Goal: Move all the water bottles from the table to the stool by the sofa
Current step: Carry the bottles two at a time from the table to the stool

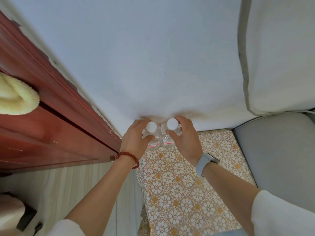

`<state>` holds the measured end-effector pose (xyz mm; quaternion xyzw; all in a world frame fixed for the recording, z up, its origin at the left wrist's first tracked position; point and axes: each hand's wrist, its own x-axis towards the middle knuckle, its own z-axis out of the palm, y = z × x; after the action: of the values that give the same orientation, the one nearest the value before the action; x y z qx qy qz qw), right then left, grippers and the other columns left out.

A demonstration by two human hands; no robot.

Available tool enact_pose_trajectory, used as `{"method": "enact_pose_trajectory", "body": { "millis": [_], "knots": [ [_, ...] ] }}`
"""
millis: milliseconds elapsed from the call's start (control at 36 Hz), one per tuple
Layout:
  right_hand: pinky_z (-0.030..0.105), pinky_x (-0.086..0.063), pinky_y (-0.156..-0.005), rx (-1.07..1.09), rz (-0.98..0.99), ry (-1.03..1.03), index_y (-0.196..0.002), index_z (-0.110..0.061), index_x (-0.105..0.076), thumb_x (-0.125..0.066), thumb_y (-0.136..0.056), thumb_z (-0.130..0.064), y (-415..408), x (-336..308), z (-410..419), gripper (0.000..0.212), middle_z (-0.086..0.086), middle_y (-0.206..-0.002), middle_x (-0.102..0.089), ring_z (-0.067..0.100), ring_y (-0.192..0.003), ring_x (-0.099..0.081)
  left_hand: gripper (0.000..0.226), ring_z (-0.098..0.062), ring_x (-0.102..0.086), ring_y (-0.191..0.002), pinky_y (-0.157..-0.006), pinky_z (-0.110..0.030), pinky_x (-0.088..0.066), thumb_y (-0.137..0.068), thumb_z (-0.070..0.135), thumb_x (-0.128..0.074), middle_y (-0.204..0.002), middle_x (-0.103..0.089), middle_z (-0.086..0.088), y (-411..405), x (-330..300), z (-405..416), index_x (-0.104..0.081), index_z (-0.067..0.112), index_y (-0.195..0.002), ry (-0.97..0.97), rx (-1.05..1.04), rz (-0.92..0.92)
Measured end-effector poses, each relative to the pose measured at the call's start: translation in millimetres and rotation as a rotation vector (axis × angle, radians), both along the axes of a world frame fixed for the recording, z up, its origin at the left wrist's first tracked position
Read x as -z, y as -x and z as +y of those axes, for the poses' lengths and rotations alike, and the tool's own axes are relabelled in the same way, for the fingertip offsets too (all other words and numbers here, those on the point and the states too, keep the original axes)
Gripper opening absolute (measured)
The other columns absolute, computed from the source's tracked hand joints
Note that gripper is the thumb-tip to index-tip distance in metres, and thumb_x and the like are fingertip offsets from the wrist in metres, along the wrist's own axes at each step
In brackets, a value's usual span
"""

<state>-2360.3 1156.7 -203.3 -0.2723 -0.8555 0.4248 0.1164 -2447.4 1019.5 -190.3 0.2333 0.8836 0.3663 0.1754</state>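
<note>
At about nine o'clock a dark red wooden door (51,120) runs along the wall (153,57), with a pale yellow fluffy cloth (15,97) hanging against it. Moving right, the left hand (134,142), a red bead bracelet (129,159) on its wrist, curls its fingers and thumb round the shoulder of a clear plastic water bottle with a white cap (151,132). Touching it on the right stands a second clear white-capped water bottle (170,132), and the right hand (185,140), with a grey band watch (204,163) at the wrist, grips that one the same way. Both bottles stand upright at the twelve o'clock edge of the stool covered in a white and gold flower-patterned cloth (187,193), close against the wall. At three o'clock lies the grey sofa seat (279,159), with a white cushion (281,57) above it. Whether the bottle bases fully rest on the stool is hidden by the hands. The risk, as I judge it, lies in letting go: the bottles touch each other, so a hand drawn away carelessly could knock one against its neighbour and topple both. The cloth may also slide or bunch under a base, and the left bottle stands near the nine o'clock edge, where a nudge could send it to the floor.
</note>
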Motion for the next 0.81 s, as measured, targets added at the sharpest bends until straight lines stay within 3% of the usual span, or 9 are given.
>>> {"method": "enact_pose_trajectory", "body": {
  "millis": [361, 500, 611, 722, 806],
  "knots": [
    [0.034, -0.049, -0.076, 0.061, -0.023, 0.003, -0.12, -0.014, -0.047, -0.065, -0.082, -0.023, 2.9, -3.3, -4.9, 0.043, 0.01, -0.12, -0.046, 0.027, -0.096, -0.056, 0.049, -0.022, -0.054, -0.111, -0.093, -0.04, -0.047, -0.081, 0.014, -0.067, -0.126, -0.055, 0.001, -6.2, 1.7, 1.9, -0.048, 0.02, -0.125, 0.035, -0.027, -0.019],
    [0.024, -0.039, -0.086, 0.002, -0.058, 0.086, -0.133, -0.014, -0.035, -0.066, -0.082, -0.019, -0.6, -8.0, -3.2, 0.06, 0.011, -0.13, -0.042, 0.024, -0.114, -0.05, 0.058, -0.02, -0.043, -0.124, -0.095, -0.035, -0.041, -0.086, 0.018, -0.06, -0.134, -0.048, -0.001, -12.8, -1.4, 5.4, -0.034, 0.021, -0.137, 0.136, -0.016, 0.037],
    [0.031, -0.033, -0.105, -0.018, -0.117, 0.127, -0.143, -0.015, -0.021, -0.061, -0.085, -0.022, -14.3, -19.4, -3.7, 0.071, 0.007, -0.146, -0.033, 0.02, -0.135, -0.033, 0.063, -0.022, -0.041, -0.126, -0.096, -0.039, -0.042, -0.087, 0.018, -0.058, -0.138, -0.044, -0.004, -22.6, -7.7, 8.9, -0.027, 0.022, -0.141, 0.154, -0.038, 0.06],
    [0.018, -0.024, -0.098, -0.007, -0.121, 0.12, -0.142, -0.015, -0.025, -0.054, -0.09, -0.021, -38.4, -42.5, -14.7, 0.059, 0.002, -0.146, -0.034, 0.017, -0.134, -0.032, 0.066, -0.02, -0.03, -0.135, -0.11, -0.039, -0.031, -0.086, 0.018, -0.059, -0.148, -0.03, -0.005, -46.5, -17.0, 1.8, -0.024, 0.019, -0.142, 0.069, -0.16, 0.036],
    [0.02, -0.031, -0.096, -0.042, -0.08, 0.147, -0.131, -0.016, -0.04, -0.051, -0.092, -0.02, -57.7, -60.8, -31.9, 0.041, -0.001, -0.132, -0.048, 0.015, -0.124, -0.044, 0.059, -0.023, -0.033, -0.133, -0.109, -0.045, -0.032, -0.088, 0.023, -0.055, -0.145, -0.033, -0.007, -76.9, -24.6, -18.5, -0.028, 0.017, -0.141, 0.051, -0.263, -0.022]
  ]
}}
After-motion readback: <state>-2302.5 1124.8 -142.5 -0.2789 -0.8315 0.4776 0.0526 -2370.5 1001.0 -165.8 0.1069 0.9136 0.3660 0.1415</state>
